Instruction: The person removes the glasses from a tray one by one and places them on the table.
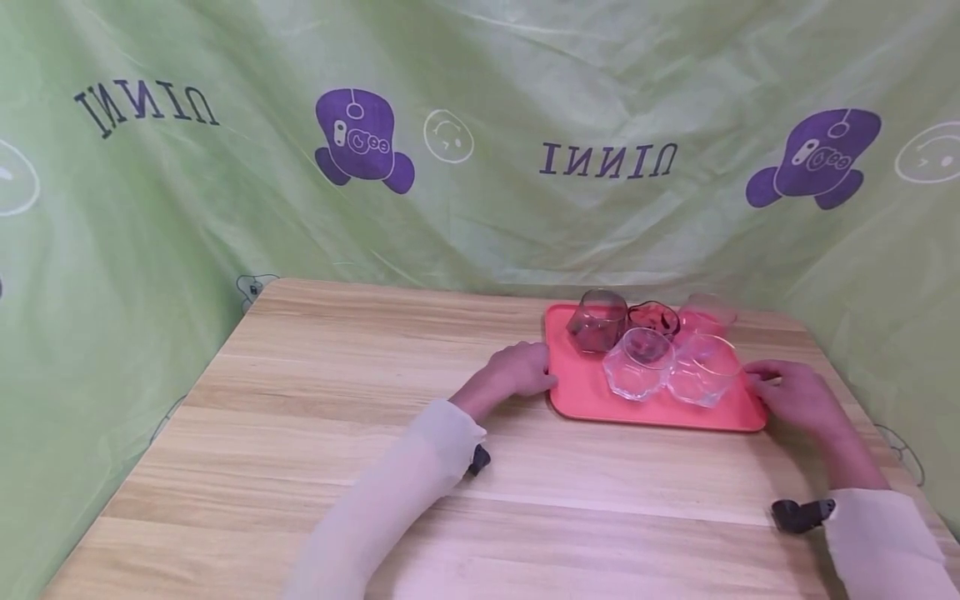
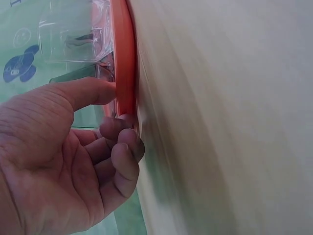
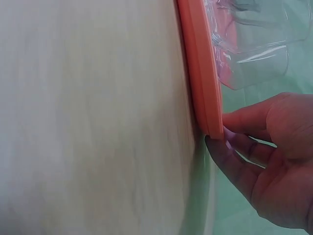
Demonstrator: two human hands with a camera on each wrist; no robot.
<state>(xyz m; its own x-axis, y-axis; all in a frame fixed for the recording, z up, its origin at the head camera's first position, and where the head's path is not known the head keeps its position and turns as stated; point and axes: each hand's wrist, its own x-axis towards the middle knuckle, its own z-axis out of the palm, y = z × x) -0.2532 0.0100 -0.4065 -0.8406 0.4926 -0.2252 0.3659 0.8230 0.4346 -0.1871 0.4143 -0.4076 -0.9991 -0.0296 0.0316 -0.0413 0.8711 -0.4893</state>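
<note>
A coral-red tray (image 1: pixel 581 392) lies at the back right of the wooden table, bearing several glasses. Two clear faceted glasses (image 1: pixel 637 375) stand at its front; a dark tinted glass (image 1: pixel 597 327), a small glass with dark markings (image 1: pixel 654 319) and a pink-looking glass (image 1: pixel 708 312) stand behind them. At the tray's left edge my left hand (image 1: pixel 519 369) pinches the rim, thumb on top and curled fingers at the underside in the left wrist view. My right hand (image 1: pixel 802 398) grips the opposite edge near the front corner, thumb above and fingertips below, as the right wrist view shows.
The wooden table (image 1: pixel 315 400) stretches out to the left and front of the tray. Behind it hangs a green curtain (image 1: pixel 480 225) with purple cartoon prints, close to the table's back edge. A black wrist device (image 1: pixel 802 515) sits at the right sleeve.
</note>
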